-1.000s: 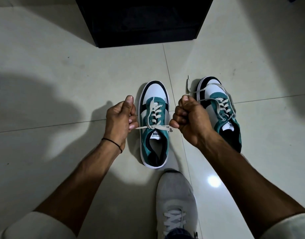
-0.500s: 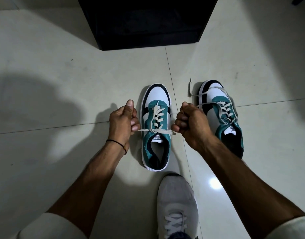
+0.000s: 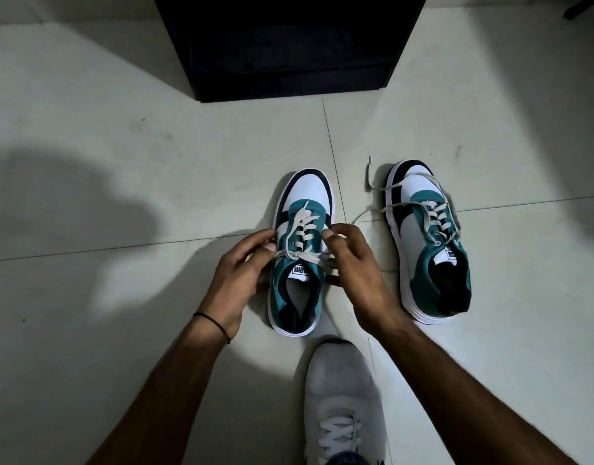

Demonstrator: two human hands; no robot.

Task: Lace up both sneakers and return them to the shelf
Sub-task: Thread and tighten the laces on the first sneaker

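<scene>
Two teal, white and black sneakers stand on the tiled floor, toes pointing away. The left sneaker [image 3: 299, 263] has its cream lace [image 3: 300, 255] crossed near the tongue. My left hand [image 3: 242, 273] pinches the lace end at the shoe's left side. My right hand [image 3: 352, 266] pinches the other end at the shoe's right side, fingers curled over it. The right sneaker [image 3: 429, 243] sits apart to the right, its laces [image 3: 389, 203] loose and trailing onto the floor.
A black shelf unit [image 3: 289, 45] stands on the floor straight ahead, beyond the sneakers. My own foot in a grey shoe [image 3: 342, 397] rests just behind the left sneaker. Pale floor tiles [image 3: 121, 162] spread to both sides.
Both hands have moved inward from a wide pull to the sides of the left sneaker. The fists have loosened into fingertip pinches on the lace ends.
</scene>
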